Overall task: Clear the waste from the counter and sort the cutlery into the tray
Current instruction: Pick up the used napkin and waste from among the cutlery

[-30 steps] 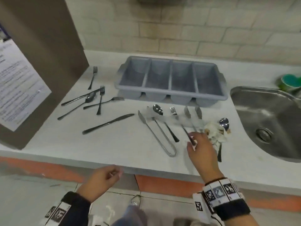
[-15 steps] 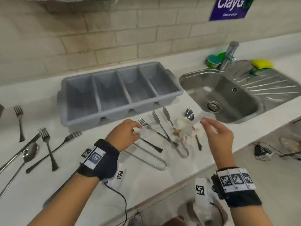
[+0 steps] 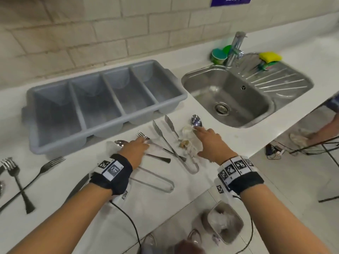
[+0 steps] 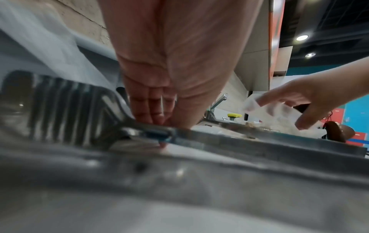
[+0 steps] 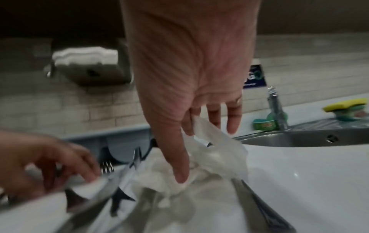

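The grey four-compartment cutlery tray (image 3: 102, 107) stands on the white counter with nothing visible in it. Crumpled tissue waste (image 3: 186, 142) (image 5: 159, 175) lies over tongs (image 3: 174, 145), just below a spoon (image 3: 196, 122). My right hand (image 3: 207, 142) (image 5: 185, 141) is spread on the tissue, thumb pressing it, with one end of a thin clear wrapper (image 5: 211, 138) caught between thumb and fingers. My left hand (image 3: 135, 147) (image 4: 153, 110) pinches the wrapper's other end (image 5: 93, 182) down onto a fork (image 3: 143, 135) and a spoon (image 3: 120, 143).
A second pair of tongs (image 3: 156, 182) lies near the counter's front edge, with several forks (image 3: 16, 176) at the far left. The steel sink (image 3: 229, 99), tap (image 3: 236, 46) and sponge (image 3: 269, 57) are on the right. A waste bin (image 3: 223, 222) stands on the floor below.
My left hand came up from below the counter and took the wrapper's left end. Both hands then dropped from holding it stretched above the cutlery down onto the counter.
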{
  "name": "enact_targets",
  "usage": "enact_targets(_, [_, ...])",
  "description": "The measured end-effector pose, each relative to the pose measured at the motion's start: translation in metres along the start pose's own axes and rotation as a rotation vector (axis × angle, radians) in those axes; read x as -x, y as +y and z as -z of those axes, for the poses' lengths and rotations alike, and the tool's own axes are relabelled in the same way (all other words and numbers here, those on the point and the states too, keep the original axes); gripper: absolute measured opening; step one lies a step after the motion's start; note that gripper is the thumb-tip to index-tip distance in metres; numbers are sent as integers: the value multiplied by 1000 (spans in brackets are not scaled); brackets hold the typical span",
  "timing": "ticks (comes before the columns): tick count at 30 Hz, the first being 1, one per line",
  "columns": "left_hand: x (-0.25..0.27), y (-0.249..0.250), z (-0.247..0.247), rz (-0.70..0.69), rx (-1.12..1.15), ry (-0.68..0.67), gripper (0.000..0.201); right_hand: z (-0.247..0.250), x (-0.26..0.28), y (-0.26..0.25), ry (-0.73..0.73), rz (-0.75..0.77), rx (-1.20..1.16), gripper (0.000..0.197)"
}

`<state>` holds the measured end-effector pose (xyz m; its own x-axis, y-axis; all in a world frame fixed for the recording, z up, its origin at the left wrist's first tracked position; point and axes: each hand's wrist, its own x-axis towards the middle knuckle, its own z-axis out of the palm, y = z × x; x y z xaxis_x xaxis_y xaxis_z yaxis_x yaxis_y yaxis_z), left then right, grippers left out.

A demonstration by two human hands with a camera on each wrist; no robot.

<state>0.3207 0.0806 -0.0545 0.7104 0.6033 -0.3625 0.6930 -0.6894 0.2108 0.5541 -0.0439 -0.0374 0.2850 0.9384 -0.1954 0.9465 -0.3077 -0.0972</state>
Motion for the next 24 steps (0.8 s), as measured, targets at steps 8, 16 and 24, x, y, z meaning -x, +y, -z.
enact_targets(8, [6, -17, -6, 27, 130, 127, 34, 0, -45, -13, -134, -4, -148, 36])
enact_targets(16, [63, 24, 55, -95, 598, 638, 18, 12, -21, 0, 331, -235, -759, 19])
enact_targets(24, [62, 151, 67, -349, 938, 528, 28, 48, 151, 120, 830, -323, -1502, 50])
